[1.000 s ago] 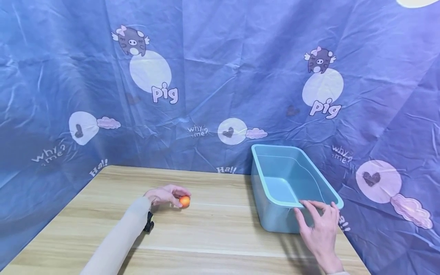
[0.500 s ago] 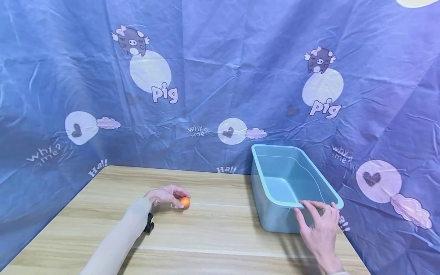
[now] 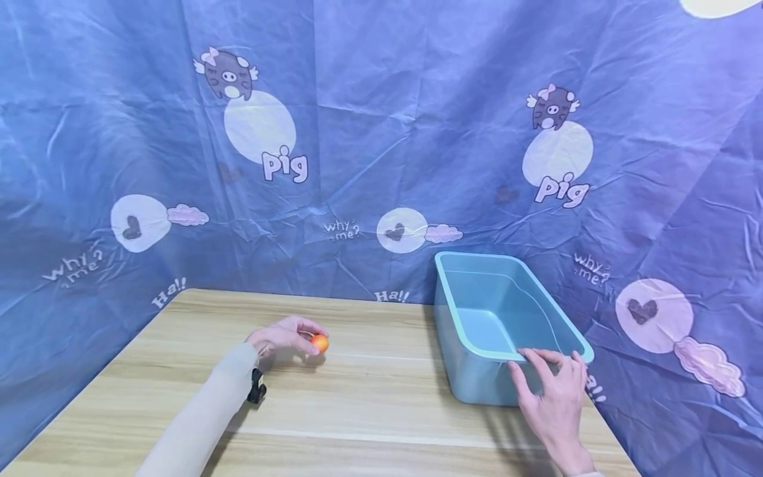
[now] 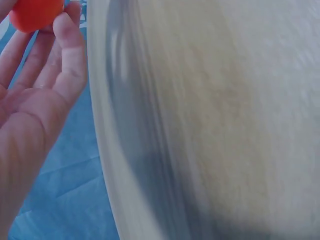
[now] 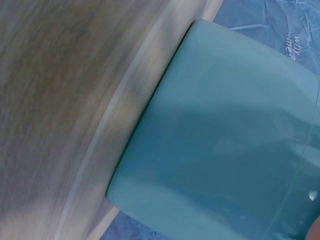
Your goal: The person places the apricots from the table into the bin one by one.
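My left hand (image 3: 286,336) holds a small, smooth orange ball (image 3: 320,343) between thumb and fingers, just above the wooden table left of its middle. In the left wrist view the ball (image 4: 36,12) is partly cut off at the top edge, with fingertips against it. On the right stands a blue-green plastic bin (image 3: 485,371), open at the top, with only its bare floor and walls showing inside. My right hand (image 3: 557,397) grips its near rim, fingers over the edge and thumb on the outer side. Only a sliver of that hand shows in the right wrist view.
The wood-grain table (image 3: 381,411) stretches between the two hands. A blue cloth (image 3: 369,146) printed with pigs and hearts hangs behind and at both sides, close to the bin. A black strap buckle (image 3: 257,387) sits at the left wrist.
The left hand has raised the ball slightly off the table, and a shadow now shows beneath it. The right hand and the bin stay where they were.
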### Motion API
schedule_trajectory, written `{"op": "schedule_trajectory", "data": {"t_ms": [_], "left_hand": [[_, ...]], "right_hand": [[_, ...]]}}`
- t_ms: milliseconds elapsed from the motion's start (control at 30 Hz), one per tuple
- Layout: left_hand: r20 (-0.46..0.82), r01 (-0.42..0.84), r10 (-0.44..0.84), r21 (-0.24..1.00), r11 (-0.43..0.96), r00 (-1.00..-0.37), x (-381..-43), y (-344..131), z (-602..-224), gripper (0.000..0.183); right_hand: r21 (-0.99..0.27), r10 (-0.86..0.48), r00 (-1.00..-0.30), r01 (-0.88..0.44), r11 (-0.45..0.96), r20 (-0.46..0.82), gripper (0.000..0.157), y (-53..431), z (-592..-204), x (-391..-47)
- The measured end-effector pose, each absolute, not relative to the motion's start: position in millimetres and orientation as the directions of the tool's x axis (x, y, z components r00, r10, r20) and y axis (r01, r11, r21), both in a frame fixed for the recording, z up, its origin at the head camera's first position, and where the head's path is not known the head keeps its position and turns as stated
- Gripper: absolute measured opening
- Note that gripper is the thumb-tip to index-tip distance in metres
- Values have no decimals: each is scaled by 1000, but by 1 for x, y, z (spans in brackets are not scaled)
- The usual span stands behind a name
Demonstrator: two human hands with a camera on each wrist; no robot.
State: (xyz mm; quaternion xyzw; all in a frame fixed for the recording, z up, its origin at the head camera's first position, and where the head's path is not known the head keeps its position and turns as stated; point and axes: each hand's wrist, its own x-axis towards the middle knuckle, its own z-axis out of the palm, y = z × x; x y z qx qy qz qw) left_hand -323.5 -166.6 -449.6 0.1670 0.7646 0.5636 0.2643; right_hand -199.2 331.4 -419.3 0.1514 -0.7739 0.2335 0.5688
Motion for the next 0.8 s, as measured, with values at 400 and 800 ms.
{"op": "schedule_trajectory", "data": {"t_ms": [400, 800], "left_hand": [[-111, 31, 502, 964, 265, -858, -318, -147, -439, 56], [-56, 59, 514, 977, 204, -856, -325, -116, -425, 50]], "right_hand": [[-189, 26, -313, -503, 843, 949, 51, 330, -419, -199], [-184, 31, -302, -493, 850, 953, 53, 329, -417, -198]]}}
